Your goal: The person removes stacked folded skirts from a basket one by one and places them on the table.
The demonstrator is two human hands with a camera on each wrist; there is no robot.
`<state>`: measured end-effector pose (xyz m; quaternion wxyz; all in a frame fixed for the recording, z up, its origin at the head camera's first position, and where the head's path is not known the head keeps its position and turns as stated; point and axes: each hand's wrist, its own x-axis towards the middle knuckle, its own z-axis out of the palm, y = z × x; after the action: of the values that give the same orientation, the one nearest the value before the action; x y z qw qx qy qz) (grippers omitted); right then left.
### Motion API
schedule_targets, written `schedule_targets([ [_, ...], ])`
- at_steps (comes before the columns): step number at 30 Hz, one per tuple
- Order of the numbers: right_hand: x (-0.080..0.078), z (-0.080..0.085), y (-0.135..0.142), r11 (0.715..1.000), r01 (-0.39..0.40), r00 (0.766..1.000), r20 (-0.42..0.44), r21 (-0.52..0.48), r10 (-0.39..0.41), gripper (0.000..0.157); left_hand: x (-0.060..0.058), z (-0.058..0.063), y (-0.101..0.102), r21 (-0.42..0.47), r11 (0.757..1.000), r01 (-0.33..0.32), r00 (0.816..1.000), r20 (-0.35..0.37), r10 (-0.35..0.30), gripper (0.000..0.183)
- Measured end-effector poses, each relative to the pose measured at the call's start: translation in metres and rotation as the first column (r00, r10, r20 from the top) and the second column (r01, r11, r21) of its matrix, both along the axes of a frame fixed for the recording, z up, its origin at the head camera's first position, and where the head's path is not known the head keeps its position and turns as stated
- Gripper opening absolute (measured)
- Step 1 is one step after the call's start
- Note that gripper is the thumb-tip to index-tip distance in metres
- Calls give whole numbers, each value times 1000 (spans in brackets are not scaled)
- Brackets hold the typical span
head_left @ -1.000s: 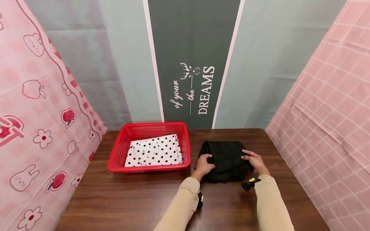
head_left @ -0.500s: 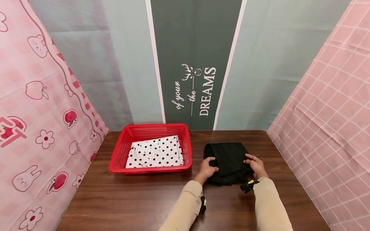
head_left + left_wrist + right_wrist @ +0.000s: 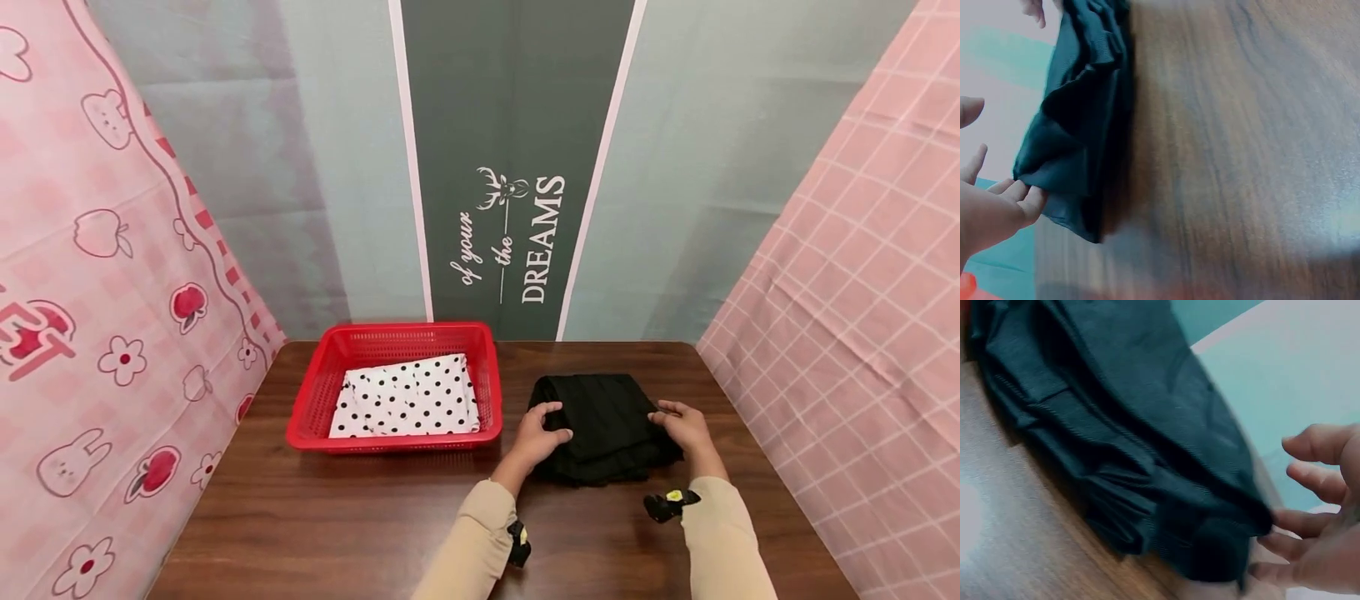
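A folded black garment (image 3: 602, 421) lies on the table (image 3: 360, 517) right of centre; seams and layered edges show along its near side. At its left edge is my left hand (image 3: 534, 439), thumb and forefinger spread. In the left wrist view, the lower fingers (image 3: 1034, 199) of that hand touch the fabric's corner, with the thumb apart from it. My right hand (image 3: 686, 427) is at the opposite edge. The right wrist view has its lower fingertips (image 3: 1266, 540) against the black cloth, while thumb and forefinger stay clear of it.
To the left stands a red plastic basket (image 3: 298, 429) with a folded white cloth with black dots (image 3: 408, 398) inside. A grey-green curtain (image 3: 517, 108) hangs behind the table. Pink patterned cloths hang at the left (image 3: 97, 283) and right (image 3: 840, 317).
The right hand has shifted right, and the garment's right side now reaches farther out and lies flatter. My left hand has stayed by the left edge. The head view has shifted slightly.
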<state>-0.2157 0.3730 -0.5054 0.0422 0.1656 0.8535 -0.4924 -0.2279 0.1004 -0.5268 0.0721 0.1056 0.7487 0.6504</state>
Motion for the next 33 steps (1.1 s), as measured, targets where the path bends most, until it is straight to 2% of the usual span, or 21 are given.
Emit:
schedule_targets([
  [5,13,9,3,989,-82,996,22,-124,85,70,2,10,-7,56,996,65,998,7,-65,46],
  [8,18,11,3,978,-131,991,-20,-162,129,75,4,17,-12,76,992,98,995,21,-100,47],
  [12,20,4,6,963,-190,977,-130,-189,167,73,5,28,-18,97,985,141,990,2,-142,48],
  [16,15,-20,20,939,-198,953,-277,-280,118,58,5,38,-24,102,978,185,983,-31,-182,50],
  [18,15,-23,20,925,-221,937,-331,-309,113,55,6,42,-27,95,978,185,982,-44,-182,50],
  [20,18,-16,15,916,-231,928,-357,-328,106,55,6,45,-28,93,980,177,984,-56,-172,51],
  [23,28,2,2,911,-246,927,-354,-331,122,55,7,46,-30,80,984,160,986,-63,-156,50],
  [25,34,9,-4,915,-221,936,-338,-336,102,53,9,46,-30,80,982,171,984,-60,-167,51],
  [28,43,13,-10,927,-208,941,-322,-312,103,54,14,47,-33,81,979,188,981,-60,-184,51],
  [33,50,12,-20,932,-235,932,-337,-278,135,56,23,49,-48,66,982,179,980,-103,-172,52],
])
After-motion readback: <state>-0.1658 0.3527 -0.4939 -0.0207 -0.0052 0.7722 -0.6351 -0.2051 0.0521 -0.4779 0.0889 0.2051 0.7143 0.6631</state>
